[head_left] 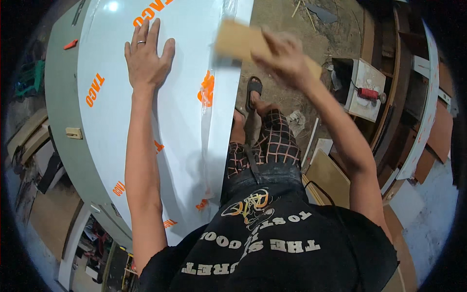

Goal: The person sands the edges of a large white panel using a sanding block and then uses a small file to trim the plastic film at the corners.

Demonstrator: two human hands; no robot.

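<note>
My left hand (150,62) lies flat on a large white sheet (180,117), fingers spread, a ring on one of them. Orange printing marks the sheet, and a strip of clear film (205,146) runs along its right side. My right hand (287,56), smeared by motion, is closed around a flat tan piece of board (238,41). The board's left end is over the sheet's right edge; whether it touches cannot be made out. Its other end shows beyond my wrist.
Beneath the sheet is a grey-green worktop (63,102), carrying an orange-handled tool (70,44) and a small cream block (74,133). To the right, a red power tool (368,93) rests on a white-topped box (364,109). Wooden shelving (396,97) and leaning boards (328,175) stand nearby.
</note>
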